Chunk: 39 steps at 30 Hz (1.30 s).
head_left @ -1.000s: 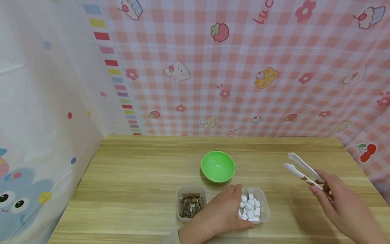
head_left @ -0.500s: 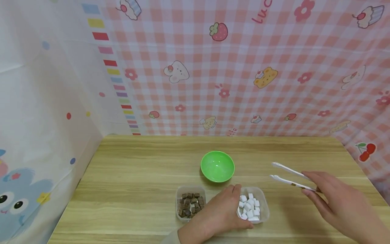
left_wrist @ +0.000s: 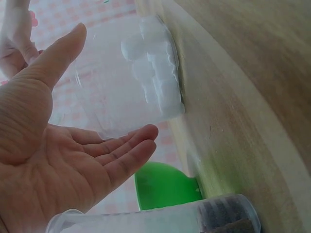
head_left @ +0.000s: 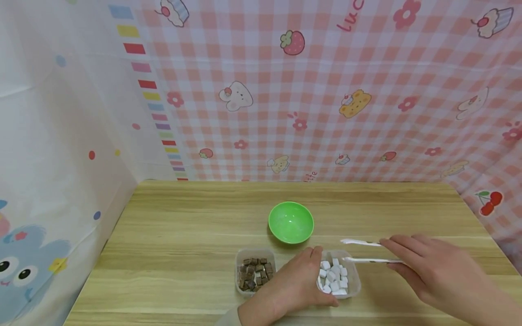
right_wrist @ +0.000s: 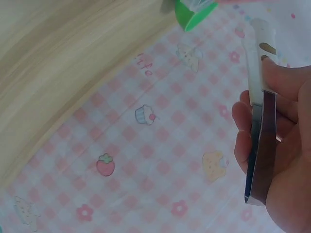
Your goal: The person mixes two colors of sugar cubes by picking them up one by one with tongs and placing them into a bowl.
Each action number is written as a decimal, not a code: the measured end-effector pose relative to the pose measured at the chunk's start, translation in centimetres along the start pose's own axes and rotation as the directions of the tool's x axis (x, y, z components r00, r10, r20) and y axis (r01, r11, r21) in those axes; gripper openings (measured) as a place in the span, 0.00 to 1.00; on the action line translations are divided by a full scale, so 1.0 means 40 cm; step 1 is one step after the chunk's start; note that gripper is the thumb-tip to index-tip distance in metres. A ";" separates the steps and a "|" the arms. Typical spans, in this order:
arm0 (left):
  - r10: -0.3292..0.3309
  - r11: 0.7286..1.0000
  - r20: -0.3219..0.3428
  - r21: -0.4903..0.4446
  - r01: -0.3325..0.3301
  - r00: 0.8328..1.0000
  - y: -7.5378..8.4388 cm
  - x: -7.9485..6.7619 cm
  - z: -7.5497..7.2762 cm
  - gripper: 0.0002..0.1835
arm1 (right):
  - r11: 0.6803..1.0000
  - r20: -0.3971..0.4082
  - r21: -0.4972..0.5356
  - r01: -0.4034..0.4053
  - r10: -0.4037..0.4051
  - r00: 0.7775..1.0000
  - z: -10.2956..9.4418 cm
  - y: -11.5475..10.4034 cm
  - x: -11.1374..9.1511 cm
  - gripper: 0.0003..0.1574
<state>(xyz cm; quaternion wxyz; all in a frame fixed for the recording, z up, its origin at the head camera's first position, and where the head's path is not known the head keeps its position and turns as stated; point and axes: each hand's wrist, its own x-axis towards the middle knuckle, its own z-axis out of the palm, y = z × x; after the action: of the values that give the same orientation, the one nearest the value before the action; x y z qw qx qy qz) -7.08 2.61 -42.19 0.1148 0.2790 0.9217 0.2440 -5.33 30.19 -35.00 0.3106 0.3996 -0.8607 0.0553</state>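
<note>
My left hand (head_left: pixel 293 283) holds a clear plastic container (head_left: pixel 355 276) by its left side, thumb at the near edge and fingers at the far edge. Inside lie several white cubes (head_left: pixel 335 274). In the left wrist view the container (left_wrist: pixel 97 92) stands between thumb and fingers. My right hand (head_left: pixel 428 267) grips a pair of tongs (head_left: pixel 363 243), white at the tips. Its tips are spread apart over the right far part of the container, nothing between them. The right wrist view shows the metal handle of the tongs (right_wrist: pixel 265 141) across the palm.
A second clear container (head_left: pixel 237 274) with several brown cubes (head_left: pixel 253 271) stands left of the left hand, partly hidden by it. Behind both containers sits a green bowl (head_left: pixel 291 222) with nothing visible in it. A checked cloth (head_left: pixel 261 127) hangs behind the wooden table (head_left: pixel 183 240).
My right hand has moved left with the tongs, bringing their tips from the table's right side to above the white cubes. The left hand and the containers have stayed in place.
</note>
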 end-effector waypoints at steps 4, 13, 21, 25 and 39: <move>0.000 1.000 0.002 0.002 0.000 1.000 0.000 -0.001 0.000 0.58 | 0.998 0.032 0.000 0.066 -0.066 0.997 0.007 -0.008 0.016 0.35; -0.013 1.000 0.010 0.000 0.013 1.000 -0.002 -0.001 -0.002 0.59 | 0.987 0.152 -0.035 0.156 -0.149 0.977 0.024 -0.019 0.043 0.41; -0.013 1.000 0.016 0.008 0.013 1.000 -0.003 0.001 0.000 0.58 | 0.978 0.215 -0.027 0.207 -0.196 0.957 0.040 -0.025 0.070 0.41; -0.008 1.000 0.017 0.013 0.008 1.000 -0.004 0.001 0.000 0.56 | 0.975 0.253 -0.011 0.222 -0.212 0.944 0.046 -0.027 0.080 0.23; 0.008 0.999 0.028 0.032 -0.009 1.000 -0.004 0.001 0.000 0.57 | 0.965 0.461 -0.081 0.250 -0.186 0.868 0.060 -0.045 0.108 0.13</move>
<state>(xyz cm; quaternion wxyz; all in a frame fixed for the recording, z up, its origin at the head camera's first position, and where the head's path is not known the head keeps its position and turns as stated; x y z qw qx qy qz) -7.19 2.54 -42.28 0.1222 0.2881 0.9226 0.2255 -7.32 25.32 -34.69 0.1346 0.4738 -0.8599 -0.1338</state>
